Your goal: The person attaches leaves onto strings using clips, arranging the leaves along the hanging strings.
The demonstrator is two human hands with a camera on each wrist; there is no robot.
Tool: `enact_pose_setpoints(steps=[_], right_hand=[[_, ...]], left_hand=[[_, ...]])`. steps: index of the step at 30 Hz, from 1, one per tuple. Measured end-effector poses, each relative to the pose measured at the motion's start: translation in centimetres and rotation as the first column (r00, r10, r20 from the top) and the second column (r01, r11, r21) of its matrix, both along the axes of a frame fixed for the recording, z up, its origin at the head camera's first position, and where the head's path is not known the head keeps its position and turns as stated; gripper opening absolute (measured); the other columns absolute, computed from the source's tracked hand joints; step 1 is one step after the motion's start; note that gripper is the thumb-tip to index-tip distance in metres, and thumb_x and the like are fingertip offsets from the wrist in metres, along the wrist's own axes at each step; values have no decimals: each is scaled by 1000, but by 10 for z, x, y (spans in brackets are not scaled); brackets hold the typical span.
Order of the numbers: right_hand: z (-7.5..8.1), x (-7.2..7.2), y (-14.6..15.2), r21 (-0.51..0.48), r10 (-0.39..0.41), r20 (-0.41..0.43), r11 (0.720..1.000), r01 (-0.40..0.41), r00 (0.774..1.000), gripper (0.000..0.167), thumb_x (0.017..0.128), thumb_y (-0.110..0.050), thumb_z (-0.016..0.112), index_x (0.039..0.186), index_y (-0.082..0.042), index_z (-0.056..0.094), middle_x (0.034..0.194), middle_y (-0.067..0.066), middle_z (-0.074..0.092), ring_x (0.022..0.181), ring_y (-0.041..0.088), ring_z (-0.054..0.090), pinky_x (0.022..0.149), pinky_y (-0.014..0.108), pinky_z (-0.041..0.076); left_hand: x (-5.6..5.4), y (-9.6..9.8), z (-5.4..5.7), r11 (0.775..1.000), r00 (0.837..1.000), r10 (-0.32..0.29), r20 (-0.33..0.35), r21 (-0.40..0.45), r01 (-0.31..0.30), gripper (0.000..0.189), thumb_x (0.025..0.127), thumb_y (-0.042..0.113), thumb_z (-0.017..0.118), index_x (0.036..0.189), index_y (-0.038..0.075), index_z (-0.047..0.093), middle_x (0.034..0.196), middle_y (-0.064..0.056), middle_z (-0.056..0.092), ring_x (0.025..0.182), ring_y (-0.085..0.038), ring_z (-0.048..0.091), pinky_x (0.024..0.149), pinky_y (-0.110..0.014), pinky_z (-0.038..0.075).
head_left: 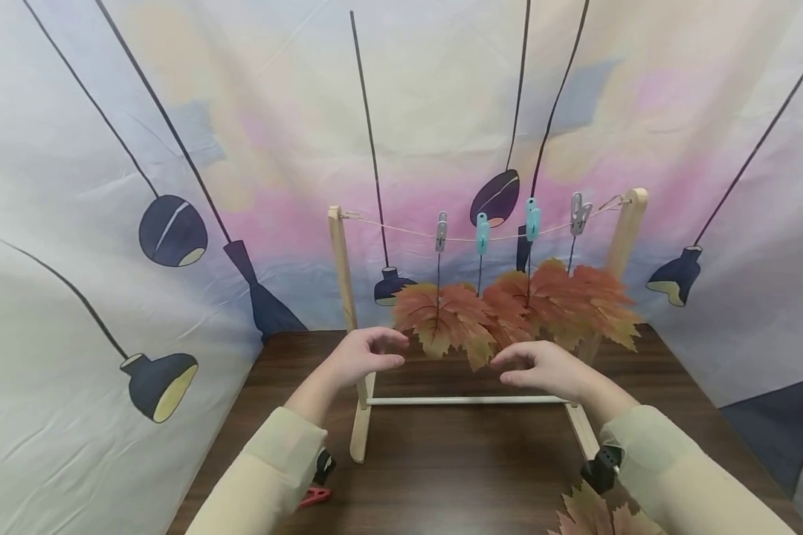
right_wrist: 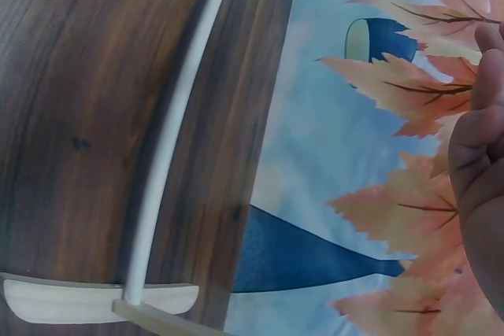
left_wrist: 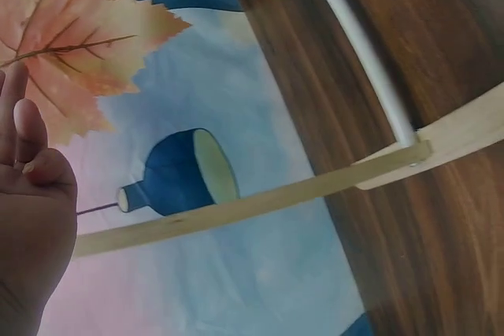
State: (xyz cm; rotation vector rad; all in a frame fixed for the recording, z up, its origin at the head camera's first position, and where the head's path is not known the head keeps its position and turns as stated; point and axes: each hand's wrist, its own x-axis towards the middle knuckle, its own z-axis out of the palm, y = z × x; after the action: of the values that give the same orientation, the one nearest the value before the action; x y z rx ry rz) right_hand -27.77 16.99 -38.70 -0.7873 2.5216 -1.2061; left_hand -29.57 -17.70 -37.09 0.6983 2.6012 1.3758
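Observation:
Several orange-red maple leaves [head_left: 448,316] hang by their stems from a string [head_left: 401,229]. Two grey clothespins [head_left: 441,232] and two turquoise clothespins [head_left: 482,234] clip them there. The string spans the two posts of a wooden rack [head_left: 343,275]. My left hand [head_left: 368,357] hovers near the left post, in front of the leftmost leaf, fingers loosely bent around nothing. Likewise empty, my right hand [head_left: 545,368] is held before the leaves right of the middle, its thumb and fingers apart. In the right wrist view, leaf tips [right_wrist: 417,88] show beside that hand; whether they touch cannot be told.
A white rod [head_left: 468,400] joins the rack's feet low over the dark wooden table [head_left: 468,461]. Another leaf [head_left: 598,513] lies at the front right. A red item [head_left: 315,496], partly hidden, lies by my left sleeve. Behind hangs a cloth [head_left: 294,163] with printed lamps.

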Motion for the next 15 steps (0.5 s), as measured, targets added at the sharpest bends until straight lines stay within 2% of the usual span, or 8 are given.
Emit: enact_pose_setpoints(steps=[2, 7, 15], right_hand=[[-3, 2, 2, -2, 8, -5, 1000, -8, 1000, 32, 89, -34, 64, 116, -16, 64, 115, 1, 62, 108, 29, 55, 80, 40, 47], [-10, 5, 4, -3, -16, -26, 1000, 16, 1000, 31, 88, -34, 65, 114, -18, 65, 114, 0, 62, 108, 30, 55, 79, 38, 47], [-20, 10, 5, 1, -37, -23, 999, 37, 999, 26, 89, -32, 65, 110, -18, 66, 109, 1, 64, 92, 19, 56, 71, 34, 47]], left_hand=[[1, -2, -5, 1000, 1000, -2, 0, -1, 2, 30, 83, 20, 72, 111, 12, 67, 104, -8, 66, 72, -17, 49, 64, -31, 45], [5, -5, -18, 1000, 1000, -7, 2, -22, 7, 31, 83, 20, 71, 112, 12, 66, 107, -1, 66, 73, -18, 51, 63, -29, 45], [11, -10, -28, 1000, 1000, -9, 3, 3, 9, 34, 83, 20, 71, 115, 9, 65, 109, -5, 66, 71, -15, 49, 61, -26, 43]])
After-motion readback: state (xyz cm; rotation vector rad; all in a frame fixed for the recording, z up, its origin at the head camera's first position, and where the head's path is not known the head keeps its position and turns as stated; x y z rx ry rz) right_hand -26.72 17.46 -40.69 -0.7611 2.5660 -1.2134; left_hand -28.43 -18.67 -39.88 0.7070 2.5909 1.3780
